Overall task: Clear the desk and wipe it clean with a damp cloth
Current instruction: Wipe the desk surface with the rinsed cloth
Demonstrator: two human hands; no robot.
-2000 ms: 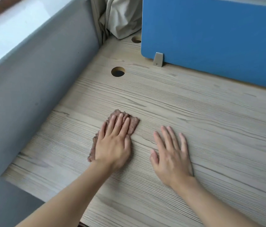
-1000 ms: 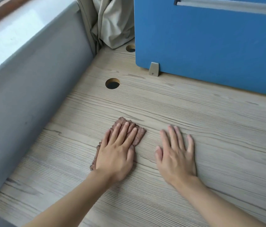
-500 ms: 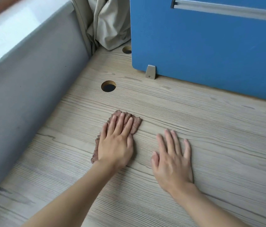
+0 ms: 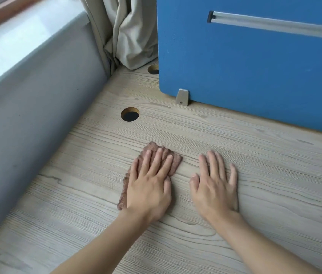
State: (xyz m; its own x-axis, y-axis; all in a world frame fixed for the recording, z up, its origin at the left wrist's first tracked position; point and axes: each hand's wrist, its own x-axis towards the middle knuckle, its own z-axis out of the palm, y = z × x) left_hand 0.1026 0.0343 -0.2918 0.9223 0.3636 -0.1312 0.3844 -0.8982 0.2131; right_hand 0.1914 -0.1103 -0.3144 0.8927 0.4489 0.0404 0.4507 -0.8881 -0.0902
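Since the only loose thing showing on the desk (image 4: 265, 175) was the cloth itself, the clearing part of the job looked done and the wiping was in hand. Nearest the camera, the left hand (image 4: 148, 186) lay flat on the brown cloth (image 4: 174, 162), fingers straight and close together, pressing it to the wood. The right hand (image 4: 214, 187) rested just beside it on bare wood, fingers slightly spread, holding nothing. No wet streak or sheen could be made out (the pale grain would hide one), so how much surface was wiped could not be told. Farther on, the strip around the cable hole (image 4: 130, 114), the foot of the blue partition (image 4: 255, 76) and the corner by the curtain (image 4: 128, 36) probably awaited the cloth.
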